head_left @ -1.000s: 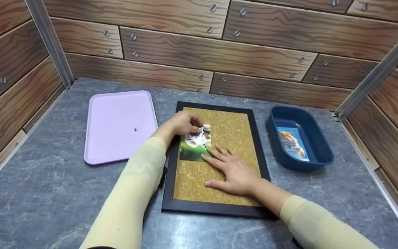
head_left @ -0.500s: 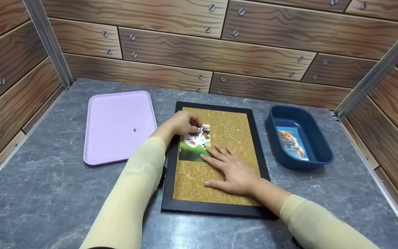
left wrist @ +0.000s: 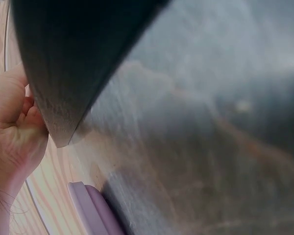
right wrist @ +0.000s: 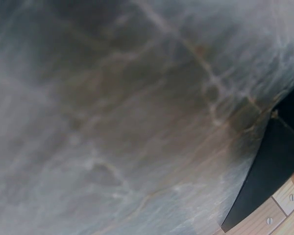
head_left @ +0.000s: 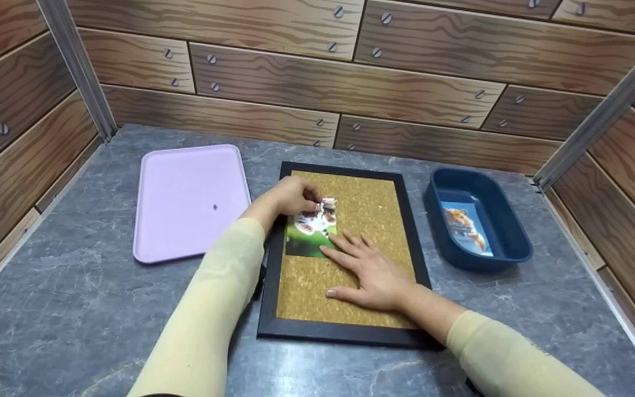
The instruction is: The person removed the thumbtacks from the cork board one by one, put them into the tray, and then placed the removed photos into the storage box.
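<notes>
In the head view a cork board [head_left: 361, 204] in a black frame [head_left: 345, 334] lies on the table. A photo of a white-faced animal on green [head_left: 309, 242] lies on the cork's left half. At the photo's upper part, my left hand [head_left: 295, 196] bends over with thumb and finger together; the small thing they seem to pinch is hidden. My right hand [head_left: 372, 275] lies flat on the cork, fingers spread, fingertips at the photo's lower right edge. The left wrist view shows the left hand [left wrist: 14, 122] beyond the frame edge [left wrist: 63, 83].
On the left stands a lilac tray [head_left: 185, 193] with one small dark object [head_left: 215, 207]. A dark blue bin [head_left: 480, 262] on the right holds a hamster picture [head_left: 466, 229]. Wood-patterned walls [head_left: 273, 82] enclose the grey marbled table [head_left: 75, 309].
</notes>
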